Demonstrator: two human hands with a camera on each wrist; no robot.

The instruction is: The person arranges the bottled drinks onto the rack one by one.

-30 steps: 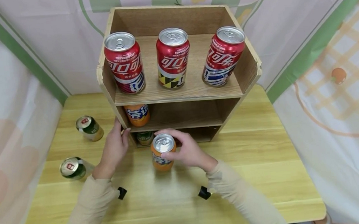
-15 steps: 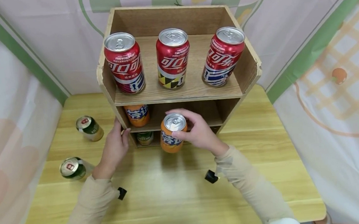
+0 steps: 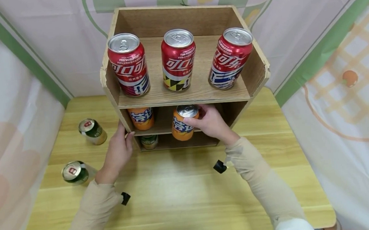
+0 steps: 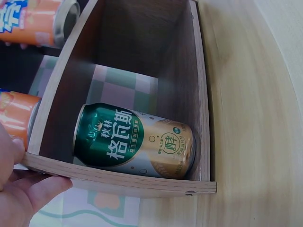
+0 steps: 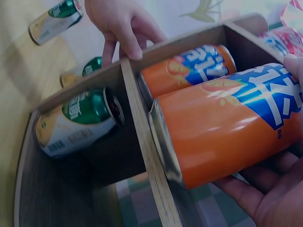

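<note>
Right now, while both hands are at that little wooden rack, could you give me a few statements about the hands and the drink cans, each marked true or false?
1. The right hand holds an orange can. True.
2. The red cans stand on the bottom level. False: all three stand on the top level.
3. The left hand holds the left side of the wooden rack. True.
4. The two green-and-gold cans on the table are right of the rack. False: both are to its left.
5. Another green-and-gold can is inside the rack. True.
</note>
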